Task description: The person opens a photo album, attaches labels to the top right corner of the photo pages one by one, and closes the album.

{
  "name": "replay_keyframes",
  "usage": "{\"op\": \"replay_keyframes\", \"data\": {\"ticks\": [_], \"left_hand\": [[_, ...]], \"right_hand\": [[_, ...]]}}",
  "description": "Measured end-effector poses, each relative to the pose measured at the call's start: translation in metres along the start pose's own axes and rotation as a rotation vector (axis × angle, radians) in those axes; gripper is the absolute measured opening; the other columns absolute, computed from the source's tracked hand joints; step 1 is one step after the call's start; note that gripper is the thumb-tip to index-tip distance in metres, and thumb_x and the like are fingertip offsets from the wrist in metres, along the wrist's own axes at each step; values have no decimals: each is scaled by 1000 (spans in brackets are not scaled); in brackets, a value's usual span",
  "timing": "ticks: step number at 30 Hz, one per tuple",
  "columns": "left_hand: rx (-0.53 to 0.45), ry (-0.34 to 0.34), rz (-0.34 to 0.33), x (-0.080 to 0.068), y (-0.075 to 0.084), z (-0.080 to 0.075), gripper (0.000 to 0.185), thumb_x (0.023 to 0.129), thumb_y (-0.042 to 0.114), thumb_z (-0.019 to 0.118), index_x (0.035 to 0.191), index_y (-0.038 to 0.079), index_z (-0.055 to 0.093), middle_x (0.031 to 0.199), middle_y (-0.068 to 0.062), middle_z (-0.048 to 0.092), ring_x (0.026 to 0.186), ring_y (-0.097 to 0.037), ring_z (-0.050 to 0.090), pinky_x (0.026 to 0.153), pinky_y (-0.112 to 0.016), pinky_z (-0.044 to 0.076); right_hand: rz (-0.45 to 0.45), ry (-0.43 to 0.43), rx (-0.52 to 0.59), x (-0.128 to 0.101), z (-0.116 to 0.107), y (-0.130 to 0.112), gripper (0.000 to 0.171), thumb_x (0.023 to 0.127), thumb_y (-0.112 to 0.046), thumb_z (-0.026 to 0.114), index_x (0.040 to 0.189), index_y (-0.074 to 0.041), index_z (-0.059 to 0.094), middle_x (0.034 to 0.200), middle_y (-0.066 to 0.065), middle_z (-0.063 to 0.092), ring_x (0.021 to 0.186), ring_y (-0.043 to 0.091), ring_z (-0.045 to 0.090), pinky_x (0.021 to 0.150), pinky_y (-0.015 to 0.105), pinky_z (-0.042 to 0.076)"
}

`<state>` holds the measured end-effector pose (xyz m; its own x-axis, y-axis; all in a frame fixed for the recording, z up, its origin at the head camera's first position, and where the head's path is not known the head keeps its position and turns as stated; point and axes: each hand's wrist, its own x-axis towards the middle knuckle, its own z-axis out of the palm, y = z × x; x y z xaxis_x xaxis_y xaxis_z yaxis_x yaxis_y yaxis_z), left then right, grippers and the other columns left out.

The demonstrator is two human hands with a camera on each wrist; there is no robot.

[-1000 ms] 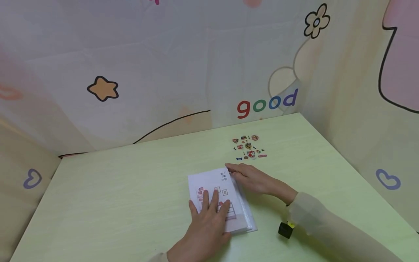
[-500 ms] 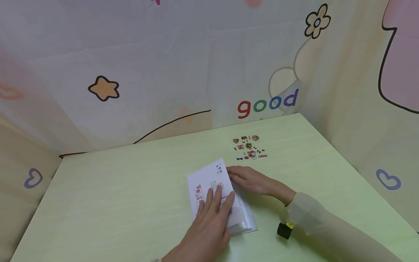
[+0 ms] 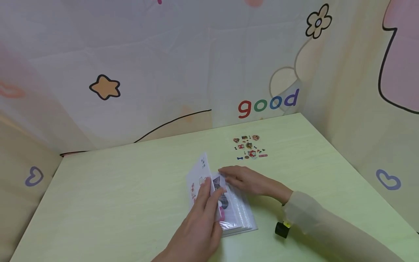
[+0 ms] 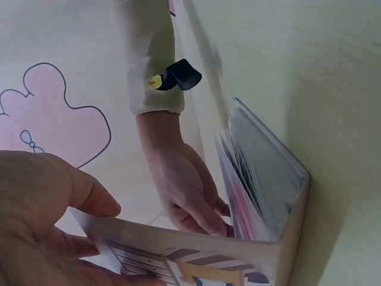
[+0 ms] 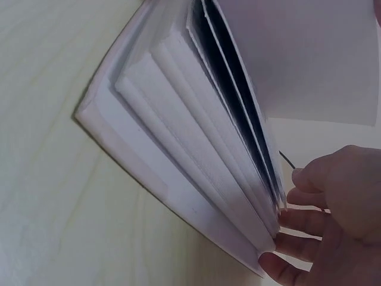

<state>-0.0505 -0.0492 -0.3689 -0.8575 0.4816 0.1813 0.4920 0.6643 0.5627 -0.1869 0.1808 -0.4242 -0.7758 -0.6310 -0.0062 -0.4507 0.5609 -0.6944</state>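
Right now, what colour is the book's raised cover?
The cover is mostly white, with printed pictures, clearest in the head view.

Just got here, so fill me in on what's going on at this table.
A person has an album partly open on the table. The left-hand grip holds its cover raised at a slant, so a picture shows on the page beneath. The right-hand grip is at the edge of the pages. Beyond the album, a group of small colourful stickers lies on the table.

White album (image 3: 241, 214) flat on the pale green table (image 3: 114, 200), printed front cover (image 3: 195, 177) tilted up.
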Motion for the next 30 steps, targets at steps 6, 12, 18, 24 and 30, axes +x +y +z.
{"op": "replay_keyframes", "data": {"ticks": [6, 12, 18, 24, 30], "left_hand": [[-7, 100, -60, -5, 0, -9, 47, 97, 13, 64, 142, 4, 52, 168, -18, 25, 150, -32, 35, 107, -46, 47], [-13, 132, -163, -9, 0, -16, 44, 100, 23, 68, 138, 5, 57, 168, -13, 29, 136, -33, 54, 101, -48, 52], [-3, 155, -221, -14, 0, -20, 43, 100, 22, 68, 139, 7, 59, 167, -9, 31, 130, -31, 59, 98, -48, 54], [4, 189, -222, -19, -3, -23, 45, 97, 16, 69, 140, 5, 59, 166, -9, 34, 102, -22, 65, 74, -30, 55], [25, 278, -146, -25, -13, -24, 53, 93, 6, 69, 144, -2, 57, 162, -15, 40, 94, -19, 66, 63, -22, 51]], "right_hand": [[-18, -15, -22, 2, 2, -1, 45, 107, -14, 56, 149, 2, 51, 151, 17, 54, 141, 35, 48, 115, 52, 38], [-23, -12, -77, 3, 4, -1, 45, 107, -14, 56, 149, 2, 51, 151, 18, 53, 141, 37, 47, 115, 52, 38], [-41, -8, -109, 3, 5, 0, 45, 107, -14, 56, 146, 6, 52, 149, 21, 53, 139, 40, 48, 114, 54, 38], [-36, -5, -104, 4, 6, -1, 48, 107, -21, 58, 146, 5, 53, 147, 21, 55, 137, 39, 50, 113, 54, 40], [-8, -8, -94, 3, 7, -2, 50, 104, -21, 63, 147, 3, 53, 148, 19, 55, 138, 37, 50, 114, 54, 39]]}}
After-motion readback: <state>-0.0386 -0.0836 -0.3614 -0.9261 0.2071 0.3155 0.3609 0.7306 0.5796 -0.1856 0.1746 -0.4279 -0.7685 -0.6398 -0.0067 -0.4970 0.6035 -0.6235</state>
